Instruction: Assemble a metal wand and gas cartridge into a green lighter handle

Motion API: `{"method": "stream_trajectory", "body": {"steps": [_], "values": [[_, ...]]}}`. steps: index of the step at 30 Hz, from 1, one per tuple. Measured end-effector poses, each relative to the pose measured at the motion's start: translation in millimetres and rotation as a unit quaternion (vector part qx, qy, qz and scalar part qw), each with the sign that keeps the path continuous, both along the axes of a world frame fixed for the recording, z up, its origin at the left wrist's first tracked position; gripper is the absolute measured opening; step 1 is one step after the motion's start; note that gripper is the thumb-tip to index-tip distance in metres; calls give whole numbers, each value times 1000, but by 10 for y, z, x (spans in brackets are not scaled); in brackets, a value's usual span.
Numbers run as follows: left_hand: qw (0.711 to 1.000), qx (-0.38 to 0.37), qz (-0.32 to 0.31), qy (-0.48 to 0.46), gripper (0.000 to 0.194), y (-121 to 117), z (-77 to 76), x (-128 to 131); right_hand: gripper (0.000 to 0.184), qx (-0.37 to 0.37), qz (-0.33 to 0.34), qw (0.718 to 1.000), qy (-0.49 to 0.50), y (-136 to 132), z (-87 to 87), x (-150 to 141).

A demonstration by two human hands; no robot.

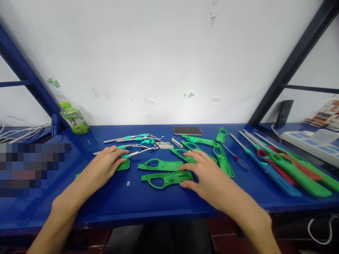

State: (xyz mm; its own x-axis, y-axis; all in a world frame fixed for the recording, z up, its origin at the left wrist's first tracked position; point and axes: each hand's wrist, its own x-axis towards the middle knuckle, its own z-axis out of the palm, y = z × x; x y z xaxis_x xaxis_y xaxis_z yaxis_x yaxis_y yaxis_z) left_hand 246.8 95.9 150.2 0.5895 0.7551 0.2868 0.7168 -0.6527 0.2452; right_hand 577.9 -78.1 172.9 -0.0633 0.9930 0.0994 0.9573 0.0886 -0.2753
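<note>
Both hands rest on a blue workbench (148,203). My left hand (104,165) lies palm down over a green plastic shell piece (124,164), fingers spread flat, close to metal rods with teal fittings (132,138). My right hand (203,173) lies with fingers stretched over the right ends of two green handle shells, one nearer (161,179) and one farther (160,164). The thumb touches the nearer shell's end. Neither hand grips anything.
More green shells (219,155) lie right of centre, with a small screwdriver (237,157) beside them. Assembled long lighters in blue, red and green (286,167) lie at right. A phone (187,131) and a green tea bottle (74,119) sit by the wall. A power strip (315,143) is far right.
</note>
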Motion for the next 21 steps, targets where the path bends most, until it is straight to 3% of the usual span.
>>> {"method": "stream_trajectory", "body": {"steps": [6,15,21], "values": [[1000,12,6,-26,50,-80,39,23,45,26,1,1000,-12,12,-44,-1],[995,52,21,-80,44,-193,187,106,33,53,22,998,13,4,-10,-1],[990,23,-22,-140,39,-363,335,160,46,22,22,1000,3,33,6,-40]]}}
